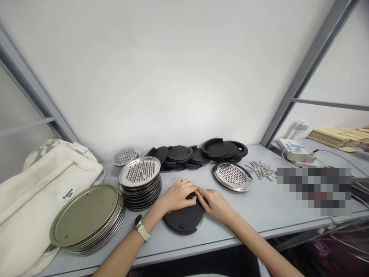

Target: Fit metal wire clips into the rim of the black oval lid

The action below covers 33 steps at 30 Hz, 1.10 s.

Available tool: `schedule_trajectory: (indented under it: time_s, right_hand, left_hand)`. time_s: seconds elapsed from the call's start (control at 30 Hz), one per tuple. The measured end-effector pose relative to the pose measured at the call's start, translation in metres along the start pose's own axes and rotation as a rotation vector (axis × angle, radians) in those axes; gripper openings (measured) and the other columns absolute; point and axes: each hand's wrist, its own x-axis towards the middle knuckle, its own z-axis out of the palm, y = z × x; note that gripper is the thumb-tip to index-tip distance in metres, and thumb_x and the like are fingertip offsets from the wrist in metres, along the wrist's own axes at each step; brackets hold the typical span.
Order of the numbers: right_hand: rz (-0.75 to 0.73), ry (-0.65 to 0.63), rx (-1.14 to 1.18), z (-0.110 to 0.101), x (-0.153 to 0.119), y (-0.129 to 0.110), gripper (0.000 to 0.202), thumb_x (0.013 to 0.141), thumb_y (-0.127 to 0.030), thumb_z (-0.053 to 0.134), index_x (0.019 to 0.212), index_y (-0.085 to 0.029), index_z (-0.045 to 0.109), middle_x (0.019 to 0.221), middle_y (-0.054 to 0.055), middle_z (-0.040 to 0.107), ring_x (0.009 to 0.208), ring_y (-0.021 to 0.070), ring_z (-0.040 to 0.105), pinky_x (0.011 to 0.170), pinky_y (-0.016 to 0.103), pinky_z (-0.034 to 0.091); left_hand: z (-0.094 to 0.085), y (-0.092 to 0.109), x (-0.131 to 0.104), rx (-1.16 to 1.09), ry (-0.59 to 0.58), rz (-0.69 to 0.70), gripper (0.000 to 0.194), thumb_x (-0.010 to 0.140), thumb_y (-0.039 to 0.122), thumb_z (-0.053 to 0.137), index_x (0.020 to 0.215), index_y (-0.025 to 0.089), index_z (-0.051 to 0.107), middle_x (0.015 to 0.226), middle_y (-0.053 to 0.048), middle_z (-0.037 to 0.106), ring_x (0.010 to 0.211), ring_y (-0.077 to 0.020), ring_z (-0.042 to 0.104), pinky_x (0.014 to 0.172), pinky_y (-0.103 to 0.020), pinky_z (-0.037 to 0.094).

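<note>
Black disc (183,220) on table (215,232), bodyward of the meeting fingertips; round, no long axis. Left hand (179,194) covers more of it, fingers close together; right hand (215,204) at its far right rim, fingers bent. Whether either pinches: cannot tell. Grater (233,176) lies beyond, rightward.

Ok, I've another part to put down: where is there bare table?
Widest: the patch of table between the right forearm, round grater and metal clips. A narrow strip lies between the right hand and black discs. Crowded: the left side, with bag, green plate and grater stack.
</note>
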Motion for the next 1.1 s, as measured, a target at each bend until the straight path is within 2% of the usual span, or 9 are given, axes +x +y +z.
schedule_trajectory:
  time_s: [0.5,0.87,1.1]
  right_hand:
    - [0.007,0.013,0.018,0.0000,0.0005,-0.0001,0.026,0.097,-0.026,0.028,0.083,-0.019,0.050,0.063,0.001,0.058,0.057,0.0157,0.055,0.055,0.025,0.031]
    - [0.007,-0.015,0.077,-0.0039,0.0012,0.0008,0.027,0.097,-0.027,0.029,0.090,-0.019,0.054,0.069,0.003,0.061,0.064,0.0166,0.058,0.060,0.026,0.035]
    - [-0.009,0.016,0.062,-0.0032,0.0025,0.0016,0.025,0.097,-0.027,0.032,0.090,-0.019,0.055,0.069,0.003,0.060,0.063,0.0165,0.057,0.059,0.025,0.036]
  left_hand:
    - [0.0002,0.0004,0.0004,0.006,0.019,0.011,0.008,0.086,0.020,0.050,0.092,0.018,0.054,0.091,-0.003,0.058,0.091,-0.0182,0.051,0.086,-0.031,0.035]
    - [0.0001,0.0000,-0.0005,-0.013,0.038,0.005,0.019,0.086,0.021,0.050,0.104,0.018,0.053,0.099,-0.004,0.057,0.097,-0.0196,0.051,0.089,-0.033,0.036]
    - [0.0000,0.0001,-0.0005,-0.012,0.038,-0.008,0.022,0.085,0.021,0.051,0.107,0.020,0.052,0.102,-0.005,0.056,0.099,-0.0209,0.051,0.089,-0.035,0.036]
